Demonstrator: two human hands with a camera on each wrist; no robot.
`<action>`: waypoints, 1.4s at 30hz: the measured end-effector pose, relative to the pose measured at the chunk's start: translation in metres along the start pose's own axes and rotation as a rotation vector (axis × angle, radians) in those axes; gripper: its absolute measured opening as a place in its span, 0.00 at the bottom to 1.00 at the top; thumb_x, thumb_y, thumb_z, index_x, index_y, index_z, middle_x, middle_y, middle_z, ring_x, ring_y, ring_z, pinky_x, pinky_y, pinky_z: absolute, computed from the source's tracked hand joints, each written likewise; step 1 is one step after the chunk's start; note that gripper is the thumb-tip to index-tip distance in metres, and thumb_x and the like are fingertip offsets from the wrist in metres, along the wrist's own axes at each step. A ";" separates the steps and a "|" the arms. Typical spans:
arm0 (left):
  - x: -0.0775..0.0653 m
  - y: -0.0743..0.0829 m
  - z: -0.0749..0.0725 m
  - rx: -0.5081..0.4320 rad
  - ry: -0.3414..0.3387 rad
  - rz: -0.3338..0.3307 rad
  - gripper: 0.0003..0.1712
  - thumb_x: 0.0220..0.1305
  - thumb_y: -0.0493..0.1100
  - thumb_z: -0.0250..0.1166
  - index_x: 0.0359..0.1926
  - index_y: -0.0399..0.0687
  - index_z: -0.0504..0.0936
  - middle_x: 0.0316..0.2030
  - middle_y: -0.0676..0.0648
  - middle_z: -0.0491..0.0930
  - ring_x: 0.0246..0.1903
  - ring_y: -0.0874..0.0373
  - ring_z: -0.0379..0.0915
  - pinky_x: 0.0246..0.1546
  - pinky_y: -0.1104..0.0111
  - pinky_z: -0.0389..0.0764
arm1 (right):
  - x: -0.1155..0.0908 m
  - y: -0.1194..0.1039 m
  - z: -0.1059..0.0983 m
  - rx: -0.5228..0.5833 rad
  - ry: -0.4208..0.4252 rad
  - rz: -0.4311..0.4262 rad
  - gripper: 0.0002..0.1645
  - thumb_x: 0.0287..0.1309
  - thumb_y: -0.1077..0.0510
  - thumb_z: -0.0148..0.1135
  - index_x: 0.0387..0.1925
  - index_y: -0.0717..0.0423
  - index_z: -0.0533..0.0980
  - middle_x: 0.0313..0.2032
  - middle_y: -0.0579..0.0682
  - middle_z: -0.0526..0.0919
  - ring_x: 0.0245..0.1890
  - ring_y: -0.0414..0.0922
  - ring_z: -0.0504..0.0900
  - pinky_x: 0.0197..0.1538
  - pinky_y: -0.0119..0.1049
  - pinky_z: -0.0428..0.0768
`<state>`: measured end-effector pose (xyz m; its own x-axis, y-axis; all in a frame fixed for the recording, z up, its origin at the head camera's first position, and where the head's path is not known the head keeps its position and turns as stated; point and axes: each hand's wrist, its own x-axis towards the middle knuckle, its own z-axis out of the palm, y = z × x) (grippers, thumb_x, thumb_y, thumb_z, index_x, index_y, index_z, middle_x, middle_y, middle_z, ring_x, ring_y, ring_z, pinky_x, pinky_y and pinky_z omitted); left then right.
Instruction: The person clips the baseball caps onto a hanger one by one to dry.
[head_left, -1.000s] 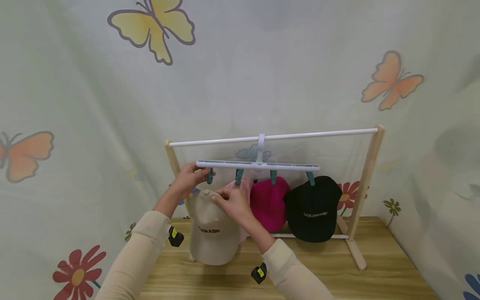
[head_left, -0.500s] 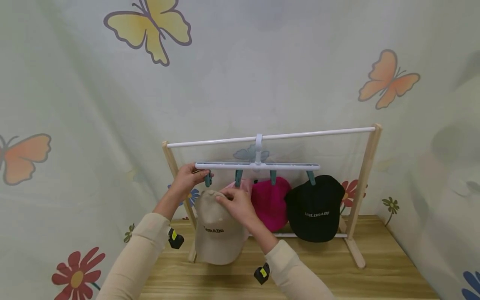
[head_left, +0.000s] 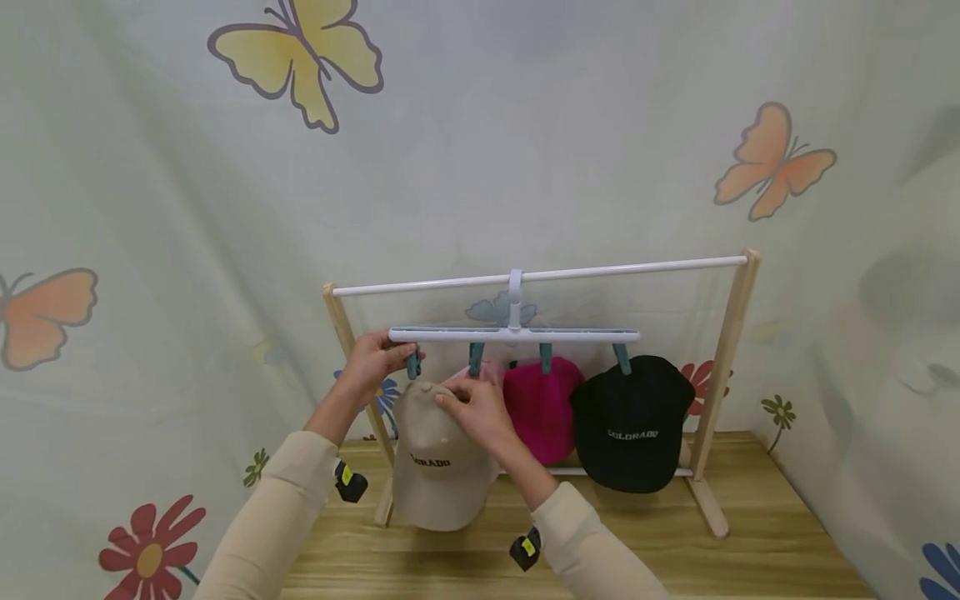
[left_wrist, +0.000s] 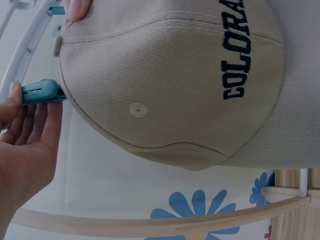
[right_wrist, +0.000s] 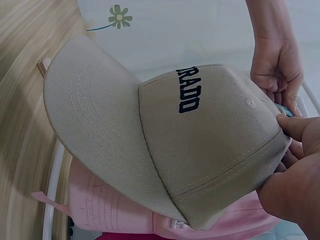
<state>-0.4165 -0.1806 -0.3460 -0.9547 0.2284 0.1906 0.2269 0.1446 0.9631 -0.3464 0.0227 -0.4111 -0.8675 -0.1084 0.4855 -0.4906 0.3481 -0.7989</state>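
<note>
My left hand [head_left: 366, 367] pinches a teal clip [left_wrist: 42, 92] at the left end of a white hanger [head_left: 577, 336]. In the left wrist view the clip's tip lies right at the crown edge of a beige baseball cap [head_left: 442, 492] with dark lettering. My right hand [head_left: 483, 410] pinches that cap by its crown, thumb in front, so it hangs upright with the brim down. Some of the right fingers are hidden behind the fabric. Beside it on the hanger's other clips hang a pink cap [right_wrist: 120, 202], mostly covered, a magenta cap [head_left: 542, 417] and a black cap [head_left: 633, 462].
The hanger hooks over the white top rod [head_left: 637, 270] of a rack with wooden side posts [head_left: 726, 367]. The rack stands on a wood-grain table [head_left: 600, 550]. Behind it hangs a pale cloth [head_left: 600, 150] printed with butterflies and flowers.
The beige cap has moved slightly right with my right hand, closer in front of the pink cap. The hanger's left end and its clip have dipped a little under my left hand.
</note>
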 end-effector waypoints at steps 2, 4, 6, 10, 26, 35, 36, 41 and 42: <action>-0.001 0.000 0.000 -0.004 -0.001 -0.003 0.21 0.72 0.38 0.63 0.59 0.27 0.76 0.54 0.27 0.79 0.45 0.55 0.86 0.52 0.65 0.83 | 0.000 0.000 0.000 -0.005 0.005 -0.005 0.10 0.65 0.56 0.69 0.43 0.57 0.88 0.40 0.49 0.90 0.42 0.43 0.87 0.47 0.39 0.85; -0.002 0.000 0.001 -0.004 -0.001 -0.006 0.22 0.72 0.38 0.63 0.60 0.25 0.75 0.52 0.29 0.81 0.44 0.54 0.86 0.51 0.65 0.83 | 0.000 0.000 0.000 -0.003 0.007 0.006 0.10 0.64 0.56 0.70 0.43 0.56 0.88 0.40 0.49 0.90 0.41 0.43 0.87 0.47 0.39 0.85; -0.004 -0.001 0.001 0.001 0.000 -0.013 0.22 0.72 0.38 0.63 0.60 0.25 0.75 0.49 0.34 0.83 0.44 0.54 0.86 0.50 0.65 0.84 | 0.000 0.001 0.001 -0.001 0.006 0.010 0.10 0.64 0.56 0.69 0.43 0.56 0.87 0.40 0.49 0.90 0.41 0.42 0.87 0.46 0.38 0.85; -0.005 -0.003 0.001 0.010 -0.004 -0.014 0.22 0.72 0.39 0.64 0.59 0.27 0.77 0.44 0.41 0.86 0.44 0.53 0.86 0.50 0.65 0.84 | 0.001 0.001 0.002 0.006 0.001 0.013 0.09 0.65 0.56 0.69 0.42 0.57 0.87 0.39 0.49 0.90 0.40 0.42 0.86 0.46 0.37 0.85; -0.009 -0.008 0.004 -0.003 -0.030 -0.003 0.18 0.72 0.40 0.64 0.55 0.30 0.80 0.41 0.44 0.87 0.44 0.54 0.86 0.53 0.63 0.83 | 0.002 -0.001 0.001 0.009 0.004 0.025 0.11 0.65 0.56 0.69 0.43 0.58 0.87 0.39 0.50 0.90 0.40 0.43 0.86 0.45 0.39 0.85; -0.009 -0.009 0.004 0.015 -0.054 0.024 0.17 0.73 0.40 0.63 0.55 0.30 0.80 0.42 0.43 0.87 0.45 0.54 0.85 0.54 0.63 0.82 | 0.006 0.001 0.003 -0.023 0.027 0.003 0.11 0.65 0.55 0.69 0.43 0.57 0.88 0.38 0.48 0.90 0.39 0.43 0.86 0.44 0.37 0.83; -0.008 -0.010 0.004 0.010 -0.055 0.026 0.18 0.73 0.40 0.63 0.55 0.29 0.79 0.42 0.43 0.87 0.45 0.54 0.85 0.54 0.63 0.82 | 0.006 0.001 0.003 -0.023 0.030 -0.005 0.11 0.65 0.55 0.69 0.43 0.57 0.88 0.38 0.48 0.90 0.39 0.43 0.86 0.44 0.37 0.83; -0.010 -0.012 0.004 -0.005 -0.071 0.044 0.20 0.73 0.39 0.63 0.57 0.26 0.77 0.41 0.43 0.86 0.44 0.55 0.85 0.52 0.64 0.83 | 0.005 0.003 0.004 -0.010 0.027 -0.037 0.10 0.65 0.55 0.68 0.43 0.56 0.88 0.38 0.48 0.90 0.39 0.44 0.86 0.43 0.39 0.83; -0.010 -0.013 0.003 -0.004 -0.075 0.044 0.20 0.73 0.39 0.63 0.57 0.25 0.77 0.41 0.43 0.86 0.43 0.56 0.85 0.52 0.64 0.83 | 0.005 0.003 0.004 -0.008 0.026 -0.042 0.10 0.65 0.55 0.68 0.43 0.56 0.88 0.39 0.48 0.90 0.39 0.44 0.86 0.44 0.40 0.83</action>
<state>-0.4089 -0.1814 -0.3609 -0.9266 0.3064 0.2183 0.2674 0.1285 0.9550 -0.3525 0.0196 -0.4131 -0.8439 -0.0988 0.5273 -0.5254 0.3515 -0.7749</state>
